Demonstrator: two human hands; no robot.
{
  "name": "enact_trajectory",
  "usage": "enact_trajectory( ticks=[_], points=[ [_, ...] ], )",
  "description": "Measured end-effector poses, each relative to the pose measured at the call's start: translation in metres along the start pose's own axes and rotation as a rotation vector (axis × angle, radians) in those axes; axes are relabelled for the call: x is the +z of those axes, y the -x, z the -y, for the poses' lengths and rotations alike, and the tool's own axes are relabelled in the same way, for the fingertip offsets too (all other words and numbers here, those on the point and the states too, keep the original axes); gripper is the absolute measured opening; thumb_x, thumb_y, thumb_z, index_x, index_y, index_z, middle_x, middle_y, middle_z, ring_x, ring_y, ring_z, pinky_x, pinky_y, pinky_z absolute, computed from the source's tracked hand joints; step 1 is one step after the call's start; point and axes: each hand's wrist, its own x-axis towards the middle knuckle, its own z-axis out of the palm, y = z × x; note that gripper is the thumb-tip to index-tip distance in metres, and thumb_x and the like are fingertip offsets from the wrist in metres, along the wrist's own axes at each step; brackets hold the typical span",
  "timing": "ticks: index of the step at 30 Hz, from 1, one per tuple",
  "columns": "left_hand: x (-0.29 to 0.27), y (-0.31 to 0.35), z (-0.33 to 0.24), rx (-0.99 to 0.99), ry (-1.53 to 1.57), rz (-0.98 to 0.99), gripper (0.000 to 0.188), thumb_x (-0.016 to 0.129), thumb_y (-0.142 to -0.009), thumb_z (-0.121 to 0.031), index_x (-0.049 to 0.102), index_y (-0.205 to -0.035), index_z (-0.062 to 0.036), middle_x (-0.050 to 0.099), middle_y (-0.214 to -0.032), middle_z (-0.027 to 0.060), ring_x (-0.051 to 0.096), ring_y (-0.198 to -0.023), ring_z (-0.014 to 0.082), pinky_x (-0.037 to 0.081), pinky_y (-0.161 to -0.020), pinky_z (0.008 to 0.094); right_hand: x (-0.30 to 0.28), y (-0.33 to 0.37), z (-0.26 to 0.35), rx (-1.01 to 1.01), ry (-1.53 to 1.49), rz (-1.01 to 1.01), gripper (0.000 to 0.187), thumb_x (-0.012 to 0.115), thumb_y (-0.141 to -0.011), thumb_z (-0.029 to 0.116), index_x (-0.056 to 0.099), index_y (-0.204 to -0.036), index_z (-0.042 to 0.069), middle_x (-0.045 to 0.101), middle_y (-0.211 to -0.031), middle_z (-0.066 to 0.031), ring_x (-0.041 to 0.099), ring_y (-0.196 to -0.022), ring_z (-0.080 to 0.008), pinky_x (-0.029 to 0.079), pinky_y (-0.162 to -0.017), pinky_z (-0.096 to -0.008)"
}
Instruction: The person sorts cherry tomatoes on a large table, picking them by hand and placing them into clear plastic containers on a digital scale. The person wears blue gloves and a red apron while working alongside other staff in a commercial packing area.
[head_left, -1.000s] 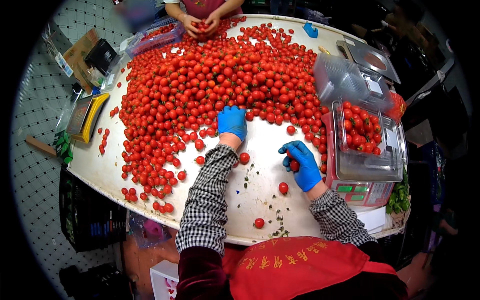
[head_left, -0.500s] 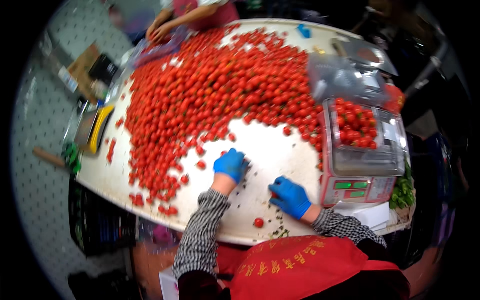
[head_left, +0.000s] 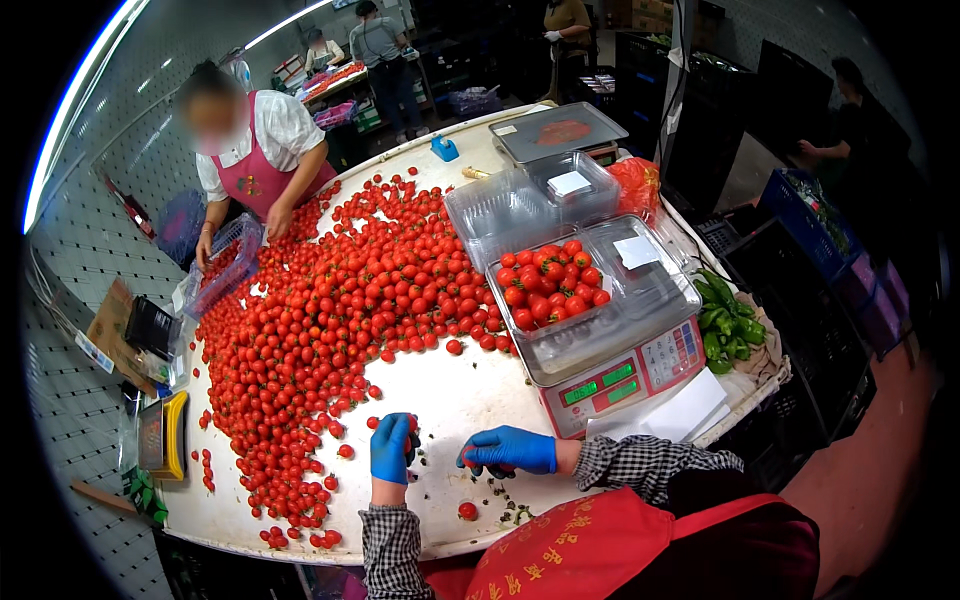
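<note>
My left hand (head_left: 391, 448), in a blue glove, is curled around a cherry tomato (head_left: 412, 424) that shows red at its fingertips. To its right my right hand (head_left: 515, 450), gloved the same way, has its fingers closed on another cherry tomato (head_left: 467, 457); its palm side is hidden. Both hands are just above the white tabletop (head_left: 430, 385). Scattered green stem bits (head_left: 518, 513) lie below and between them. One loose tomato (head_left: 467, 511) rests near the front edge. A broad heap of cherry tomatoes (head_left: 300, 370) spreads beyond my left hand.
At right, a scale (head_left: 615, 385) bears an open clear clamshell box (head_left: 560, 340) holding tomatoes. Empty clear boxes (head_left: 500, 205) and a second scale (head_left: 560, 130) stand behind it. Green peppers (head_left: 725, 320) lie beside it. A co-worker (head_left: 260, 150) handles a purple-tinted basket (head_left: 225, 270) at far left.
The view has tilted up and turned, bringing the room into sight. My hands have drawn closer together, and red tomatoes now show at the fingers of both.
</note>
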Motion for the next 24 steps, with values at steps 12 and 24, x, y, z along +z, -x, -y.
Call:
enact_trajectory(
  ticks=[12, 24],
  points=[
    [0.117, -0.035, -0.086, 0.062, 0.562, 0.250, 0.040, 0.060, -0.097, -0.029, 0.057, -0.132, -0.0110, 0.067, -0.109, 0.0121, 0.054, -0.064, 0.0135, 0.041, -0.053, 0.0242, -0.099, 0.101, 0.118, -0.683, -0.394, -0.616, 0.042, 0.060, -0.101, 0.032, 0.060, -0.133, 0.005, 0.068, -0.102, -0.0045, 0.059, -0.077, -0.0078, 0.050, -0.069, -0.0232],
    [0.231, -0.040, -0.136, 0.297, 0.338, 0.395, 0.058, 0.060, -0.099, -0.016, 0.039, -0.153, -0.0048, 0.044, -0.152, 0.0116, 0.046, -0.134, 0.0218, 0.046, -0.106, 0.0347, -0.176, 0.068, 0.117, -0.805, 0.203, -1.011, 0.038, 0.067, -0.095, 0.008, 0.062, -0.132, 0.004, 0.064, -0.128, -0.0072, 0.058, -0.116, -0.0147, 0.046, -0.103, -0.0293]
  ],
)
